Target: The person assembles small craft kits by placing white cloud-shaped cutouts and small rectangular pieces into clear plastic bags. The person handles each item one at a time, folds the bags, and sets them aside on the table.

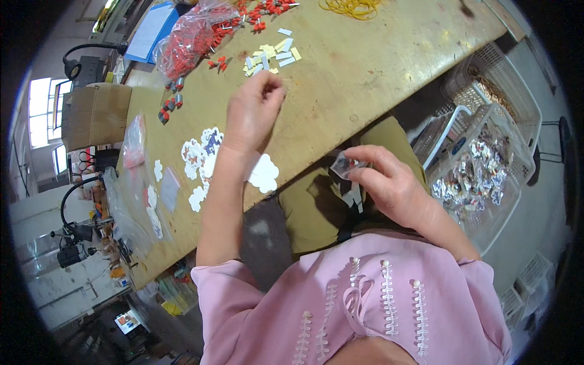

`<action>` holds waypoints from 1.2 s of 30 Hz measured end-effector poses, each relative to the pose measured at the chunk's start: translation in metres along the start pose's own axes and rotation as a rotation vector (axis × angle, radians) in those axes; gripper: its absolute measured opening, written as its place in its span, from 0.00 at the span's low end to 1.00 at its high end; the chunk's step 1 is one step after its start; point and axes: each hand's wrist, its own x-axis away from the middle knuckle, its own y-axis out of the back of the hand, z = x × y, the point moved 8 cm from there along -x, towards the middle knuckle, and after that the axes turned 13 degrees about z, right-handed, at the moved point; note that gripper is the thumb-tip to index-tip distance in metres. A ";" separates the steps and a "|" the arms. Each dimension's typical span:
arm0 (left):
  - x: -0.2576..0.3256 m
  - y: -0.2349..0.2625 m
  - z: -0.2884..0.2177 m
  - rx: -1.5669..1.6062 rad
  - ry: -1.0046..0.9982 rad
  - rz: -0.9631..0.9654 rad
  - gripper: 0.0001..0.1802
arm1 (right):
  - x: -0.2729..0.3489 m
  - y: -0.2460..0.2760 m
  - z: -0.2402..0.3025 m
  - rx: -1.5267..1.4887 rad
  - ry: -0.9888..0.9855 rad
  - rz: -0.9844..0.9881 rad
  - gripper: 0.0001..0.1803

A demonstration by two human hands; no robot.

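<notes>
My left hand [254, 111] is over the table with its fingers curled together. Anything between its fingertips is hidden. Just beyond it lies a loose pile of small yellow and white rectangular pieces [267, 56]. Under my left wrist, white cloud-shaped cards [264, 174] lie near the table's front edge, beside a heap of printed cloud-shaped pieces [199, 155]. Over my lap, my right hand [389, 185] pinches a small clear plastic bag [342, 165] between thumb and fingers. Something small and dark, with a bit of red, shows inside the bag.
A large clear bag of red parts [198, 39] sits at the far left, with loose red parts [258, 25] beside it. Yellow rubber bands [350, 7] lie at the back. A cardboard box [96, 115] stands left. On my right, white plastic baskets [517, 91] hold many filled small packets [474, 173].
</notes>
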 end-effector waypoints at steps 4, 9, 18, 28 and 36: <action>0.042 -0.010 -0.048 0.502 -0.040 0.085 0.04 | 0.005 0.007 -0.001 0.013 0.010 -0.043 0.12; 0.095 -0.040 -0.113 0.113 -0.332 0.234 0.07 | -0.001 0.007 0.007 0.044 0.046 -0.059 0.12; 0.081 -0.021 -0.099 0.021 -0.213 0.074 0.07 | 0.005 0.008 0.001 0.030 0.004 -0.023 0.12; -0.079 -0.038 -0.100 -0.105 -0.462 0.018 0.11 | 0.019 0.000 -0.005 0.004 -0.010 0.012 0.08; -0.163 -0.068 -0.111 -0.175 -0.305 0.100 0.12 | 0.021 0.001 -0.007 -0.034 -0.027 0.000 0.08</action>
